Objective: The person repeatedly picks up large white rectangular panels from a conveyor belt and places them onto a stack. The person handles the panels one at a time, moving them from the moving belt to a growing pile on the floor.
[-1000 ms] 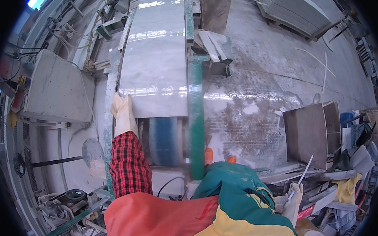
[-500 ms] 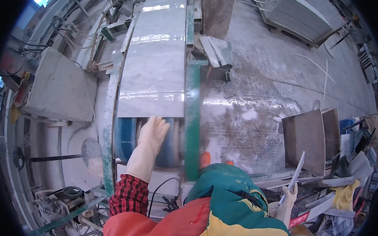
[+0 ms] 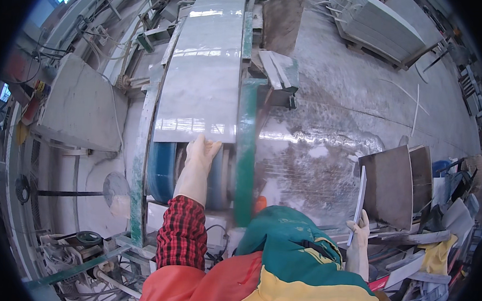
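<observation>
My left hand (image 3: 199, 159), in a cream rubber glove, reaches forward to the near edge of a pale grey, glossy stone slab (image 3: 198, 98). Its fingers are curled closed at that edge; the fingertips are partly hidden. The slab lies on a conveyor, with blue belts (image 3: 161, 173) showing below its edge. Off to the right, my gloved right hand (image 3: 359, 230) is closed round the lower part of a narrow white strip (image 3: 360, 199), held nearly upright. What the strip is made of I cannot tell.
A green metal rail (image 3: 246, 156) runs along the conveyor's right side. Brown boards (image 3: 388, 184) stand at the right, above a heap of offcuts (image 3: 438, 256). A big stone block (image 3: 83, 105) sits to the left. Stacked slabs (image 3: 381, 26) rest on a pallet at the far right.
My left hand has moved slightly forward and its fingers have curled in at the slab's edge. The right hand has lifted the strip up and to the left, turning it more upright.
</observation>
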The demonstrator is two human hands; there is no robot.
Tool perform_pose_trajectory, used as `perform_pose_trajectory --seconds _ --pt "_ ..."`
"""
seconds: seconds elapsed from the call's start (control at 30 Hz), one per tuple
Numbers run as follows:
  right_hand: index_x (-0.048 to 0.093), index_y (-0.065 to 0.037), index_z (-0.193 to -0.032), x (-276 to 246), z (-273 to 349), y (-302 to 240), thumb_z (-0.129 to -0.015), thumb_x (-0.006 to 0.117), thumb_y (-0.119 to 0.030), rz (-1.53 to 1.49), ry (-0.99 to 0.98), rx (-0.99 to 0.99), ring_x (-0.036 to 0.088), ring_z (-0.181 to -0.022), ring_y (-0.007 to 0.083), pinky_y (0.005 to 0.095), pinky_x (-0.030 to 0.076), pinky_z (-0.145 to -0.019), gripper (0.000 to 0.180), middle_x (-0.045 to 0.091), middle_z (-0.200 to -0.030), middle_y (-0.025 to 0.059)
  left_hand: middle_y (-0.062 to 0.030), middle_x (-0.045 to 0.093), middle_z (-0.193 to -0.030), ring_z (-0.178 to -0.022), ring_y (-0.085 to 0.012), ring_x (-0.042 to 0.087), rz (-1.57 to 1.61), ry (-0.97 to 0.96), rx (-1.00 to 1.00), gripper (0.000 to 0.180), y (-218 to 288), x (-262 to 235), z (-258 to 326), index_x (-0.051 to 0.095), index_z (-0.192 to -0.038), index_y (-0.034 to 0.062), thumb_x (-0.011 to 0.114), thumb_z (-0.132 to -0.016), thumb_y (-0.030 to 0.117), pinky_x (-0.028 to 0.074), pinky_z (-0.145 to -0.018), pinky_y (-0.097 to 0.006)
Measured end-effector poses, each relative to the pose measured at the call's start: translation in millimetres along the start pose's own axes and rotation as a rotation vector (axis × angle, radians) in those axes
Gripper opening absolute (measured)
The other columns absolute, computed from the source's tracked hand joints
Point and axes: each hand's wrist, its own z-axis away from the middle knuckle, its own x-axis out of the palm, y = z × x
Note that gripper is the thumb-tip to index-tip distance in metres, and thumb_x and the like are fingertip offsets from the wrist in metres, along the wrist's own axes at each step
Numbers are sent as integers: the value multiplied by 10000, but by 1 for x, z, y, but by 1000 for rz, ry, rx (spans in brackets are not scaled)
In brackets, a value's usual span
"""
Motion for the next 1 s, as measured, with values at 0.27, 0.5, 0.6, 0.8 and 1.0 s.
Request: perform_pose_trajectory --seconds 0.27,0.5,0.6,0.8,1.0 --pt "447 32 -1375 29 -14 -20 -531 786 -35 371 -203 -303 517 -1225 279 342 431 -1017 912 483 -1378 196 -142 642 -914 -805 -241 674 -436 -328 -40 256 -1 -11 32 552 -997 -49 574 -952 203 602 -765 -339" --pt "545 -116 -1291 160 33 -119 -477 854 -171 954 -568 -867 533 -1197 364 388 450 -1005 872 496 -1347 211 -147 448 -1418 -1231 -270 520 -278 -825 -280 586 -56 39 161 311 -1439 31 585 -960 229 444 -1048 -412" --pt "556 -166 -1246 226 64 -151 -502 843 -216 1128 -668 -1069 567 -1117 354 411 492 -922 799 512 -1284 174 -135 450 -1390 -1234 -273 508 37 -744 -193 488 -63 46 185 329 -1410 40 529 -974 133 427 -1059 -442" --pt "531 -152 -1245 284 73 -164 -564 822 -234 971 -955 -1326 560 -1109 346 415 488 -911 745 514 -1235 149 -163 509 -1300 -1193 -304 533 267 -423 114 415 -45 10 160 350 -1369 45 470 -971 39 468 -1022 -469" --pt "539 -67 -1294 228 37 -135 -682 803 -235 906 -808 -1168 486 -1269 345 404 411 -1054 687 536 -1329 196 -180 427 -1367 -1234 -377 483 376 -180 185 480 -17 -62 92 292 -1418 89 418 -965 -1 459 -988 -602"
